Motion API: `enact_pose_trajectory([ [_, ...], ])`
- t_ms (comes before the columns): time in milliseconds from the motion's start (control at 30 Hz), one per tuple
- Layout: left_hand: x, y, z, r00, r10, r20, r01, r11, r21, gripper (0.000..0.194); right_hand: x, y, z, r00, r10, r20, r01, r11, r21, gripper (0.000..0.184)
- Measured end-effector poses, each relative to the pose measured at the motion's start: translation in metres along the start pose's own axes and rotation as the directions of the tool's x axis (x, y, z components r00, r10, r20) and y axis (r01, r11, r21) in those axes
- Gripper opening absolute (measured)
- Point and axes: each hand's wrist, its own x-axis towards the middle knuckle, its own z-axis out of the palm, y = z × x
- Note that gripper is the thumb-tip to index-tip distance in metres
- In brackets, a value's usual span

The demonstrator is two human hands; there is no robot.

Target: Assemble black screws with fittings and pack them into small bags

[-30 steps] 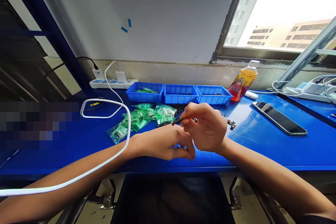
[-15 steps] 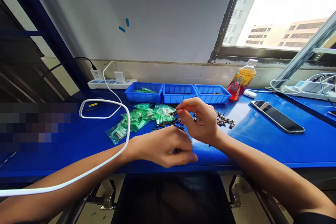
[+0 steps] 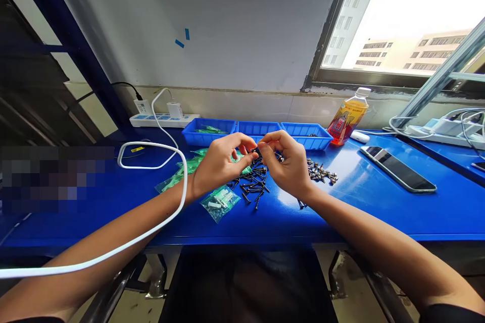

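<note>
My left hand (image 3: 223, 159) and my right hand (image 3: 286, 161) meet fingertip to fingertip above the table. Between their pinched tips is a small dark piece, a black screw (image 3: 256, 152) as far as it shows; the fingers cover most of it. Beneath lies a loose pile of black screws (image 3: 257, 186). A small clear bag with white wall plugs (image 3: 220, 202) rests in front of my left hand. More green-tinted bags (image 3: 172, 179) lie partly hidden behind my left wrist. Short silvery-brown screws (image 3: 322, 172) are heaped right of my right hand.
Three blue bins stand in a row at the back: a left bin (image 3: 208, 132) with green bags, a middle bin (image 3: 257, 128) and a right bin (image 3: 306, 135). A drink bottle (image 3: 347, 118) and a phone (image 3: 397, 169) are rightward. A white cable (image 3: 151, 232) loops over my left forearm.
My left hand has risen from low over the table to meet my right hand's fingertips. The bag of wall plugs at the front and more black screws have come into view.
</note>
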Motion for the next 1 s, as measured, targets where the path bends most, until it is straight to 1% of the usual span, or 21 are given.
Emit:
enact_pose_trajectory([
  [100,-0.001,0.003,0.005,0.998,0.004,0.07,-0.002,0.999,-0.037,0.019,-0.001,0.003,0.002,1.0,0.01,0.023,-0.009,1.0,-0.027,0.004],
  [167,-0.001,0.004,0.005,0.997,-0.003,0.076,0.007,0.999,-0.05,0.02,0.0,0.006,0.003,1.0,0.017,0.014,-0.016,0.999,-0.049,0.004],
  [233,-0.001,0.004,0.005,0.997,-0.037,0.069,0.04,0.998,-0.042,0.022,0.001,0.008,0.002,1.0,0.02,0.013,-0.019,0.998,-0.06,0.005],
  [300,0.001,0.001,0.004,0.995,-0.084,0.061,0.085,0.996,-0.006,0.023,0.001,0.009,0.001,0.999,0.02,0.04,-0.018,0.999,-0.049,0.002],
  [367,0.003,-0.007,0.003,0.991,-0.129,0.043,0.127,0.99,0.061,0.023,0.002,0.01,-0.001,0.997,0.009,0.081,-0.006,0.999,-0.033,0.007],
  [433,0.004,-0.017,0.003,0.987,-0.156,0.029,0.151,0.979,0.139,0.024,0.003,0.011,-0.003,0.993,-0.031,0.116,0.035,0.999,-0.033,0.012],
  [500,0.004,-0.026,0.004,0.986,-0.165,0.03,0.156,0.969,0.189,0.025,0.004,0.014,-0.004,0.986,-0.073,0.148,0.08,0.996,-0.042,0.013],
  [567,0.003,-0.032,0.005,0.986,-0.159,0.046,0.146,0.966,0.212,0.026,0.005,0.019,-0.005,0.979,-0.089,0.182,0.099,0.994,-0.047,0.012],
  [633,0.003,-0.033,0.007,0.987,-0.144,0.071,0.125,0.968,0.219,0.027,0.006,0.025,-0.005,0.973,-0.078,0.215,0.091,0.995,-0.049,0.011],
  [867,0.0,-0.025,0.011,0.989,-0.05,0.139,0.017,0.973,0.229,0.028,0.009,0.042,-0.007,0.967,-0.001,0.254,0.023,0.996,-0.085,0.01],
  [1000,0.0,-0.025,0.012,0.987,-0.037,0.159,-0.005,0.967,0.255,0.027,0.009,0.046,-0.006,0.955,0.044,0.295,-0.011,0.993,-0.114,0.008],
])
